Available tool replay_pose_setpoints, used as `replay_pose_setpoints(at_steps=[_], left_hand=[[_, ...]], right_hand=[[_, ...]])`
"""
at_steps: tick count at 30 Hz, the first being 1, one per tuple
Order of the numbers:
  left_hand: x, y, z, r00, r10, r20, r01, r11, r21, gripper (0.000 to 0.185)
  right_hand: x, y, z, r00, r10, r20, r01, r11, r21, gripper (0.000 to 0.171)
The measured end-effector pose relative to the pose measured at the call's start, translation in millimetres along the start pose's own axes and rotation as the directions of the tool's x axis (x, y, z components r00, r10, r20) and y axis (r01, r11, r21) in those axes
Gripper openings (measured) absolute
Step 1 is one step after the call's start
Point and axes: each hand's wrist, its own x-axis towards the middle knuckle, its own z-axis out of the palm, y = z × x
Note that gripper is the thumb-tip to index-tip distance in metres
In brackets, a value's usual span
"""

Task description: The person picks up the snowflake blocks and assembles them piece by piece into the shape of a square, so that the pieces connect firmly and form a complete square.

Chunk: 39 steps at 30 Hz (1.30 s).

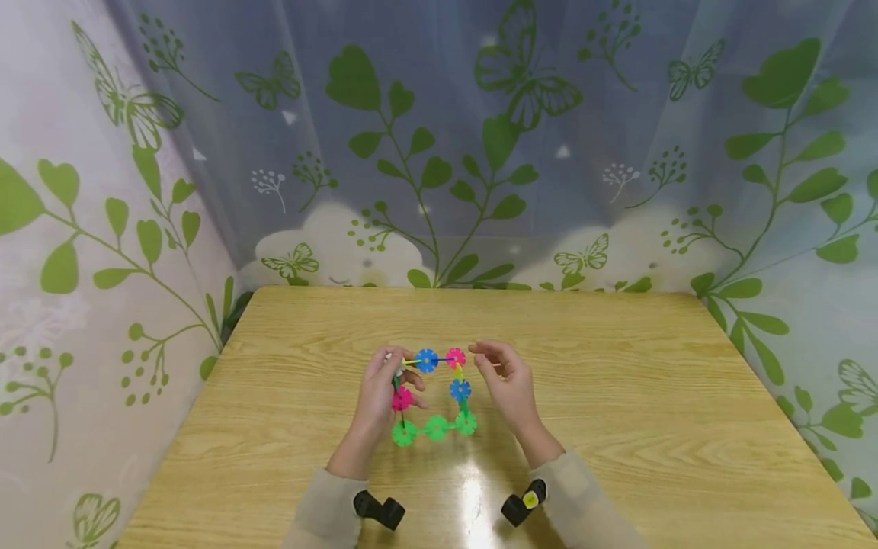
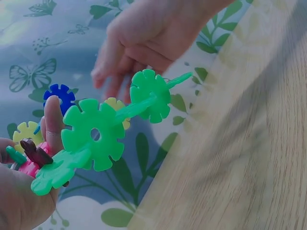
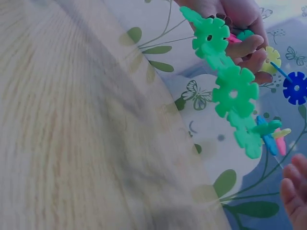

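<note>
A four-sided ring of linked plastic snowflake discs (image 1: 435, 428) is held up over the table. My left hand (image 1: 373, 390) grips its left side, fingers and thumb around the far left corner, partly hiding a white disc there. Green discs (image 2: 93, 134) form the near side; a blue disc (image 1: 427, 361) and a pink disc (image 1: 456, 357) are on the far side. Another blue disc (image 1: 460, 390) sits on the right side. My right hand (image 1: 511, 385) is just right of the far right corner, fingers loosely bent, a small gap between them and the pink disc.
The wood-grain table (image 1: 617, 366) lies under both hands. A curtain (image 1: 439, 152) printed with leaves and butterflies hangs behind it and along both sides. Black wrist cameras (image 1: 524, 502) are strapped over the sleeves (image 1: 583, 496).
</note>
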Motion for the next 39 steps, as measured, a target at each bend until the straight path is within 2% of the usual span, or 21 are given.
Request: replay_pose_setpoints(at_steps=[3, 7, 10, 14, 17, 20, 24, 26, 28, 32, 35, 39], left_hand=[[-0.2, 0.0, 0.2, 1.0, 0.003, 0.009, -0.003, 1.0, -0.002, 0.024], [-0.6, -0.9, 0.0, 1.0, 0.008, 0.022, -0.008, 1.0, -0.007, 0.023], [-0.3, -1.7, -0.1, 1.0, 0.011, 0.024, -0.011, 1.0, -0.016, 0.022], [0.2, -2.6, 0.1, 1.0, 0.01, 0.025, -0.01, 1.0, -0.024, 0.022], [-0.2, -3.0, 0.2, 1.0, 0.004, 0.025, -0.003, 1.0, -0.024, 0.023], [-0.5, -3.8, 0.7, 1.0, -0.004, 0.016, 0.005, 1.0, -0.03, 0.023], [0.6, -4.8, 0.5, 1.0, -0.015, -0.003, 0.014, 0.999, -0.043, 0.024], [1.3, -4.7, 0.0, 1.0, -0.018, -0.008, 0.018, 0.999, -0.043, 0.026], [1.7, -4.4, -0.3, 1.0, -0.02, -0.01, 0.02, 0.999, -0.032, 0.026], [1.6, -4.4, -0.7, 0.999, -0.035, -0.016, 0.035, 0.999, 0.005, 0.029], [1.4, -5.8, -1.3, 0.998, -0.058, -0.024, 0.058, 0.998, 0.014, 0.031], [1.1, -8.0, -1.1, 0.996, -0.09, -0.028, 0.09, 0.996, -0.002, 0.03]], right_hand=[[-3, 9, 2, 0.996, 0.09, 0.009, -0.091, 0.988, 0.127, 0.026], [-8, 15, 6, 0.972, 0.232, 0.025, -0.23, 0.935, 0.269, 0.034], [-11, 15, 9, 0.931, 0.361, 0.053, -0.352, 0.854, 0.383, 0.039], [-14, 16, 10, 0.857, 0.487, 0.168, -0.494, 0.685, 0.535, 0.044], [-16, 17, 11, 0.817, 0.507, 0.275, -0.557, 0.572, 0.602, 0.043], [-18, 16, 13, 0.801, 0.492, 0.342, -0.581, 0.498, 0.644, 0.041], [-19, 13, 14, 0.805, 0.462, 0.373, -0.575, 0.451, 0.683, 0.044], [-20, 11, 15, 0.816, 0.455, 0.358, -0.556, 0.446, 0.701, 0.047], [-20, 9, 15, 0.829, 0.457, 0.324, -0.532, 0.463, 0.709, 0.047], [-19, 5, 17, 0.855, 0.477, 0.202, -0.472, 0.556, 0.684, 0.041], [-18, 2, 18, 0.854, 0.507, 0.116, -0.451, 0.61, 0.652, 0.034], [-16, -1, 19, 0.83, 0.554, 0.071, -0.478, 0.64, 0.602, 0.034]])
